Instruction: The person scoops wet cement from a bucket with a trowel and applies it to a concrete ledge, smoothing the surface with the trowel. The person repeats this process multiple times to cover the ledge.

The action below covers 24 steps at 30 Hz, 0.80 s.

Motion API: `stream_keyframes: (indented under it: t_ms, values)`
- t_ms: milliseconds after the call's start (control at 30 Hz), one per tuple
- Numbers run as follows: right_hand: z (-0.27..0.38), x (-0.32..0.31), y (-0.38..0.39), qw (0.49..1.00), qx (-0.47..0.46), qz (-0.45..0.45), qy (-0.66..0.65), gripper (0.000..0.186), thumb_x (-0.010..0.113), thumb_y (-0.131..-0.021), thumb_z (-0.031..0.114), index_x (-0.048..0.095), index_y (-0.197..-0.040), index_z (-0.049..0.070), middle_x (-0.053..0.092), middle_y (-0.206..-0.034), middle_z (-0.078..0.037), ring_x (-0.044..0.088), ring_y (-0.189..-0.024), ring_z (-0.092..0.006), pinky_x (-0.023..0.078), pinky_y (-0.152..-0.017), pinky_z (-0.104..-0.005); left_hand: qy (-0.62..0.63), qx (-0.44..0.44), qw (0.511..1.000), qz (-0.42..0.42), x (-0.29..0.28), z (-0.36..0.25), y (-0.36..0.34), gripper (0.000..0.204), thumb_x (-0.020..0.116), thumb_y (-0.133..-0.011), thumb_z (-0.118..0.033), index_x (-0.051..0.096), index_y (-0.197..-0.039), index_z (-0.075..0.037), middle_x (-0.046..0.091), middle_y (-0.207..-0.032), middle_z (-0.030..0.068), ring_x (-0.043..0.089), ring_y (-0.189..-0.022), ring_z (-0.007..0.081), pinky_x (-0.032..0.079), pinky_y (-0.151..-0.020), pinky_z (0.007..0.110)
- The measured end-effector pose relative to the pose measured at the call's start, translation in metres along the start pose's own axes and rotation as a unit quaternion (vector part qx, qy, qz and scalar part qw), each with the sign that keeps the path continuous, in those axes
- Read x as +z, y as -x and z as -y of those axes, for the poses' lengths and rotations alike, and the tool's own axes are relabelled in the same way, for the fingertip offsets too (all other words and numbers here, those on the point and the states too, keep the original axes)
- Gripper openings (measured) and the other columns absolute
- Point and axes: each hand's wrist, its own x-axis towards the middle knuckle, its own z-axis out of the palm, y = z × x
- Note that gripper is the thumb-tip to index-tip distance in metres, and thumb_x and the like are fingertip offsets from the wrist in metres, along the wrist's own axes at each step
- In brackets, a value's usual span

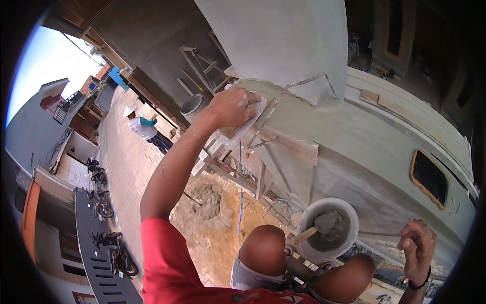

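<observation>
My left hand (234, 107) presses down on a flat pale sheet (257, 112) smeared with cement, at the near end of a grey plastered ledge (324, 121). Whether the sheet is paper or a thin board I cannot make out. Close by, a bent metal rod (273, 107) crosses the ledge's edge. At the lower right my right hand (417, 245), with a dark bracelet at the wrist, is raised with loosely curled fingers and nothing visible in it. Between my knees and the ledge stands a white bucket (355, 223) of wet mortar; a trowel (306, 234) with a wooden handle rests in it.
On the ledge's right lies a dark rectangular piece (429, 178) with an orange rim. A smooth pillar (283, 40) rises behind. Below are a mortar heap (205, 200), a dark bucket (192, 105) and wooden framing (263, 177). A person (144, 129) stands in the lane beyond; motorbikes (117, 253) are parked left.
</observation>
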Motion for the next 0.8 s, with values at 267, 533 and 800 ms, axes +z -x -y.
stream_keyframes:
  t_ms: [267,533,800]
  values:
    - [-0.015,-0.008,0.008,0.999,0.032,-0.013,-0.007,0.037,0.057,-0.097,0.022,0.054,-0.126,-0.002,0.056,-0.092,-0.013,0.055,-0.057,-0.0112,0.046,-0.055,-0.0243,0.012,-0.002,0.999,0.05,-0.011,0.001,0.079,0.044,0.058,-0.082,-0.02,0.066,-0.124,-0.01,0.064,-0.102,0.0175,0.061,-0.1,0.0342,0.048,-0.093,0.043]
    - [-0.013,0.0,0.001,1.0,0.02,0.009,-0.018,0.039,0.059,-0.096,0.024,0.055,-0.125,-0.001,0.057,-0.091,-0.012,0.056,-0.058,-0.0115,0.046,-0.054,-0.0246,0.032,-0.046,0.998,-0.038,-0.012,0.063,0.032,0.04,0.055,-0.086,-0.02,0.067,-0.122,-0.008,0.067,-0.114,0.0195,0.059,-0.109,0.035,0.045,-0.098,0.042]
    - [-0.014,-0.003,0.006,0.999,0.042,0.016,-0.011,0.038,0.059,-0.096,0.024,0.055,-0.125,-0.001,0.057,-0.086,-0.011,0.056,-0.058,-0.0115,0.045,-0.053,-0.0241,-0.007,-0.041,0.998,0.05,-0.002,0.036,0.055,0.042,0.056,-0.085,-0.021,0.066,-0.124,-0.008,0.066,-0.116,0.0199,0.061,-0.103,0.0376,0.047,-0.095,0.043]
